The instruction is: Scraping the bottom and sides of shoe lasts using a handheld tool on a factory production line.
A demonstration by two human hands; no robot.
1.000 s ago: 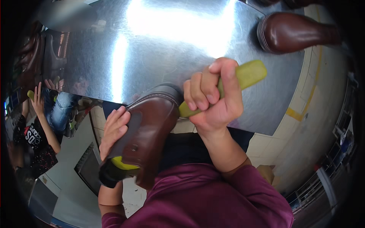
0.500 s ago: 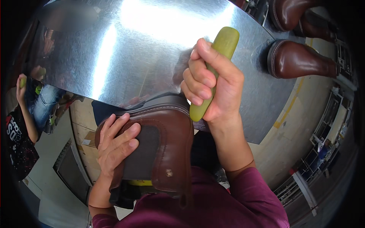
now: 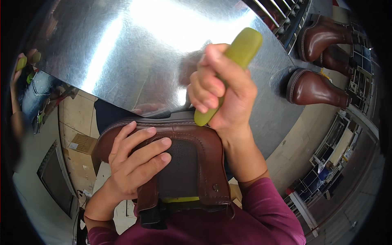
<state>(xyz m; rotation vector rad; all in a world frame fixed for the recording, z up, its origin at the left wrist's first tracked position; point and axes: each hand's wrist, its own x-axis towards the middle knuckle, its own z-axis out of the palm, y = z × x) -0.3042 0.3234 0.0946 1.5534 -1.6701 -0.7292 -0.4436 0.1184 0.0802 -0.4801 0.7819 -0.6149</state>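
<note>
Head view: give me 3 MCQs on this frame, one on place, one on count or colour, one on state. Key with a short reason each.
1. Where does the left hand rest?
A. on the elastic side panel of the brown boot
B. flat on the metal table
C. on the boots at upper right

2. What colour is the tool handle in the right hand?
A. red
B. yellow-green
C. black

3. How does the right hand hold the tool handle?
A. open palm beneath it
B. pinched by two fingertips
C. fist closed around it

Key: 1 A, the fingers lie spread over the dark elastic panel of the boot held against the body. 2 B, both ends sticking out of the fist are yellow-green. 3 C, all fingers wrap the handle above the metal table.
</note>
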